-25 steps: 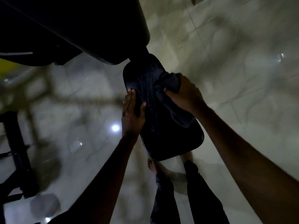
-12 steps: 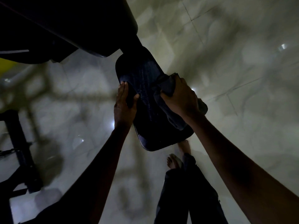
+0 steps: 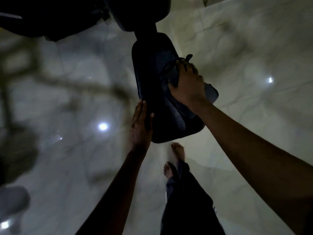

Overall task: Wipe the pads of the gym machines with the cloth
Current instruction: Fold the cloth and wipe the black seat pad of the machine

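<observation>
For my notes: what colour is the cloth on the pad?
The cloth looks dark blue-grey in the dim head view.

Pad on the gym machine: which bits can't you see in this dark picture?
All in the head view:
- The pad: its right side is hidden under the cloth and right hand; a bit of its left edge is behind the left hand.
- The machine above: cut off by the top edge, too dark.
- The floor at left: blurred shadows.
</observation>
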Demonstrator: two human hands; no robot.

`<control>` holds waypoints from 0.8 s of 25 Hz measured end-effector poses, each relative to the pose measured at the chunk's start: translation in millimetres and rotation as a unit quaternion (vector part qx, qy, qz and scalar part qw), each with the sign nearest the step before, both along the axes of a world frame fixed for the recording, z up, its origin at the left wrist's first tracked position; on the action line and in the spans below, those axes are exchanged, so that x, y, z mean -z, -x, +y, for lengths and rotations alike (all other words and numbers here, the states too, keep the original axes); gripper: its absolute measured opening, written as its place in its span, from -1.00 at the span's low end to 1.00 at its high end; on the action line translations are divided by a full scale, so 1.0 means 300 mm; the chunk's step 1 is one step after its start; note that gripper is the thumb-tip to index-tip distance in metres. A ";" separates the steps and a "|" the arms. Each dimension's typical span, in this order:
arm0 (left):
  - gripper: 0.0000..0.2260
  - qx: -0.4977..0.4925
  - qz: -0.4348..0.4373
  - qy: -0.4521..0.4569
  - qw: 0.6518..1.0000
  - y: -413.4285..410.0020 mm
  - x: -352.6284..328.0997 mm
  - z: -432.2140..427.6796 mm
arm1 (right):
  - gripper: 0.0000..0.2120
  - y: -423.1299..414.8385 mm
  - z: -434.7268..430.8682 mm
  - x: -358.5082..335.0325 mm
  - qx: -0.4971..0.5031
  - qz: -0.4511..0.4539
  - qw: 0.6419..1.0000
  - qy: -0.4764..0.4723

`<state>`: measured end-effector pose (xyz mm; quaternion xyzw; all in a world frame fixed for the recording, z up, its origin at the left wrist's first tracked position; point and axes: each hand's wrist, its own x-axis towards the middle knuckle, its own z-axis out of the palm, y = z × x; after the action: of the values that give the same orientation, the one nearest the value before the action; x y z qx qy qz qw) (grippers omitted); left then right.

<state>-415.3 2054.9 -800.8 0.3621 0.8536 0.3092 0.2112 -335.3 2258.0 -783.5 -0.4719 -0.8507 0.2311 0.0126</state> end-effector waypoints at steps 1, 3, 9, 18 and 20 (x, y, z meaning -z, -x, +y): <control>-0.55 -0.001 -0.008 -0.006 1.000 -0.017 -0.002 -0.032 | -0.30 -0.003 -0.014 -0.007 0.003 -0.001 1.000 -0.011; -0.55 0.001 -0.014 -0.028 1.000 -0.049 -0.014 -0.088 | -0.34 -0.054 -0.090 -0.026 -0.046 0.007 0.997 -0.057; -0.58 -0.028 -0.011 -0.017 0.999 -0.048 -0.036 -0.099 | -0.36 -0.115 -0.168 -0.013 -0.147 0.010 0.985 -0.090; -0.70 -0.108 0.004 -0.046 0.993 -0.185 0.019 -0.198 | -0.33 0.029 -0.163 -0.024 -0.278 -0.041 0.957 -0.074; -0.69 -0.136 0.015 -0.066 0.988 -0.226 0.031 -0.218 | -0.34 0.036 -0.152 -0.026 -0.319 -0.013 0.945 -0.078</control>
<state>-347.5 1989.5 -810.2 0.2603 0.8757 0.3853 0.1299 -346.3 2212.6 -775.7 -0.1768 -0.9721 0.1500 -0.0364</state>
